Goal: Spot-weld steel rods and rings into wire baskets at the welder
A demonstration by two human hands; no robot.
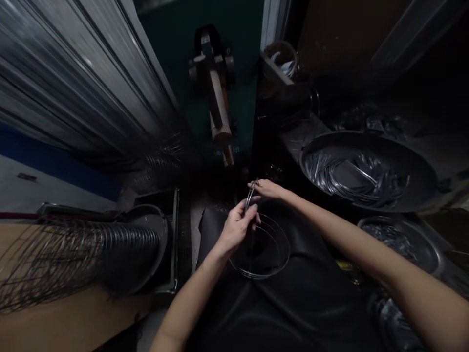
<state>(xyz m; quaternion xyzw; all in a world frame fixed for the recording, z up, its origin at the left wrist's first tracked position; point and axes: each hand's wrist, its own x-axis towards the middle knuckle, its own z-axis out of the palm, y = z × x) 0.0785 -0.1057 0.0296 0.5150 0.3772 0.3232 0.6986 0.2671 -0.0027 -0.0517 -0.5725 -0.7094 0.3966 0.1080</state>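
Note:
My left hand (237,224) is closed around some thin shiny metal wires (249,196), which stand up slanted above my lap. At the top end of the same wires, the fingers of my right hand (268,188) are pinched together. Just below both hands a round wire frame (259,276) with thin hoops rests on the black apron (300,303) over my lap. My left fingers overlap its far edge. Whether the held wires are joined to the frame, I cannot tell.
A machine (216,98) with a green body stands ahead. On the right are a large round pan (414,171) of bent metal wires and a smaller pan (436,254) of metal pieces. Many stacked wire frames (80,244) lie on the left, near a ribbed metal sheet (91,63).

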